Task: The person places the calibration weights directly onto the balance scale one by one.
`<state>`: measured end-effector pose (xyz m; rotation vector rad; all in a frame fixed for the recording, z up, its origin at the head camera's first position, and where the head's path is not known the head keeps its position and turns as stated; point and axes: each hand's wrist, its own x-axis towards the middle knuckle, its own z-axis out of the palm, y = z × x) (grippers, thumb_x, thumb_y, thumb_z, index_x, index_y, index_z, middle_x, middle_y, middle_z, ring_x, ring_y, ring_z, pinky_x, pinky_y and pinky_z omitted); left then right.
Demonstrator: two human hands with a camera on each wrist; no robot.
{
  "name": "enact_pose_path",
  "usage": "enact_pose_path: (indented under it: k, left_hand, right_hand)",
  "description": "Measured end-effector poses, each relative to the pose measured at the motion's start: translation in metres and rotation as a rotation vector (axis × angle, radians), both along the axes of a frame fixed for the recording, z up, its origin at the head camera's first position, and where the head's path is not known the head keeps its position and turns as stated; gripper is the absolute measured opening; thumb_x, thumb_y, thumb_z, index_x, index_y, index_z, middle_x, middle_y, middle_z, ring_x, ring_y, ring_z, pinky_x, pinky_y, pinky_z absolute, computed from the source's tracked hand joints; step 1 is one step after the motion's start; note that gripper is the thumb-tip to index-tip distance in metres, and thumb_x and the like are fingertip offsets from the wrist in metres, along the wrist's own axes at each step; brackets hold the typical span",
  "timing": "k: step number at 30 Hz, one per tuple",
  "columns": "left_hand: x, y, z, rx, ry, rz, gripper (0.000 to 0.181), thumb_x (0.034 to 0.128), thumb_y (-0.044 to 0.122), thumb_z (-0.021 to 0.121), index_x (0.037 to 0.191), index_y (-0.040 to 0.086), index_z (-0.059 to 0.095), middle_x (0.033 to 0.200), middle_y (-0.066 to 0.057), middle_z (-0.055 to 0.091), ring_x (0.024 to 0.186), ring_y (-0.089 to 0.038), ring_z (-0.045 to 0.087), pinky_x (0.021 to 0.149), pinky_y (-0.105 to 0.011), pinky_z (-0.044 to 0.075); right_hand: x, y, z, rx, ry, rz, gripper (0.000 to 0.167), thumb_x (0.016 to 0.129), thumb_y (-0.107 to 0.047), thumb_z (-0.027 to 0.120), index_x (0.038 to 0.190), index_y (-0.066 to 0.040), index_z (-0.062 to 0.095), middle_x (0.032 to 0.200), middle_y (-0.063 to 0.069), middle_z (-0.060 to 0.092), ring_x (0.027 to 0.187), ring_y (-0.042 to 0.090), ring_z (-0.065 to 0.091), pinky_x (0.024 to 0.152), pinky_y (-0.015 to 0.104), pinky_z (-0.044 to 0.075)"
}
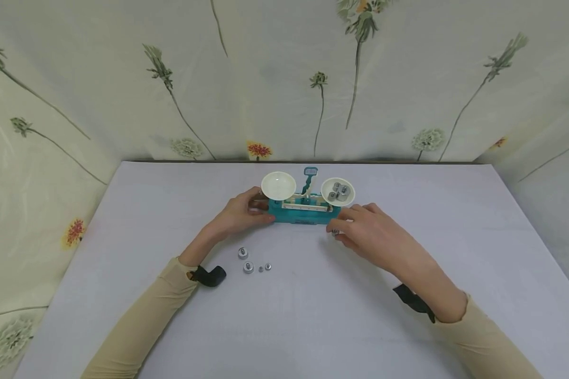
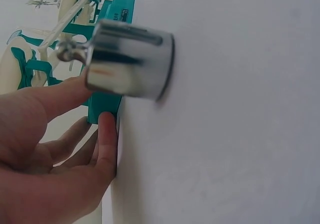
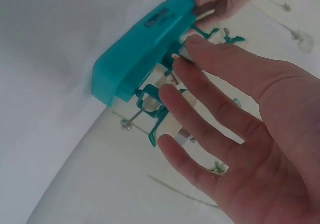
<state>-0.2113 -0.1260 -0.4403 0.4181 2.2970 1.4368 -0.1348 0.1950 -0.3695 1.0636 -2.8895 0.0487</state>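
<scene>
A teal balance scale (image 1: 303, 216) stands near the table's back edge, with an empty white left pan (image 1: 278, 186) and several metal weights (image 1: 342, 192) in its white right pan (image 1: 327, 185). My left hand (image 1: 242, 211) grips the left end of the base; the left wrist view shows the fingers (image 2: 106, 134) against that teal end. Just in front of the base's right end, my right hand (image 1: 376, 237) pinches a small metal weight (image 1: 335, 232) between thumb and forefinger, the other fingers (image 3: 200, 129) loosely spread in the right wrist view. The fingertips partly hide this weight.
Several loose metal weights (image 1: 248, 267) of different sizes stand on the white table (image 1: 284, 326), in front of the scale and to its left. One weight (image 2: 132, 58) looms large in the left wrist view. A flower-patterned cloth (image 1: 265, 79) hangs behind the table.
</scene>
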Motion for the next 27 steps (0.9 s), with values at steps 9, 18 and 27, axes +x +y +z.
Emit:
enact_pose_path:
  k: [9, 18, 27]
  left_hand:
    - [-0.004, -0.001, -0.003, 0.022, -0.031, -0.002, 0.062, 0.0971, 0.018, 0.081, 0.151, 0.010, 0.052, 0.151, -0.018, 0.062, 0.144, -0.035, 0.060, 0.122, -0.048, 0.052]
    - [-0.004, -0.001, -0.003, 0.003, -0.027, -0.001, 0.061, 0.0981, 0.020, 0.080, 0.151, 0.010, 0.051, 0.152, -0.017, 0.061, 0.145, -0.036, 0.059, 0.122, -0.049, 0.051]
    - [-0.003, -0.001, -0.001, -0.001, -0.031, 0.000, 0.060, 0.0979, 0.019, 0.081, 0.150, 0.010, 0.052, 0.153, -0.017, 0.061, 0.146, -0.036, 0.059, 0.123, -0.049, 0.051]
  right_hand:
    - [-0.002, 0.003, 0.007, -0.020, 0.013, -0.034, 0.024, 0.094, -0.016, 0.085, 0.117, -0.017, 0.079, 0.114, 0.006, 0.078, 0.110, 0.028, 0.073, 0.099, 0.052, 0.059]
    - [-0.004, 0.007, 0.014, -0.066, 0.044, -0.059, 0.024, 0.095, -0.014, 0.084, 0.118, -0.016, 0.078, 0.114, 0.006, 0.077, 0.110, 0.028, 0.072, 0.100, 0.052, 0.058]
    - [-0.004, 0.008, 0.020, -0.070, 0.044, -0.070, 0.024, 0.096, -0.014, 0.083, 0.120, -0.015, 0.078, 0.115, 0.007, 0.078, 0.109, 0.029, 0.072, 0.097, 0.051, 0.056]
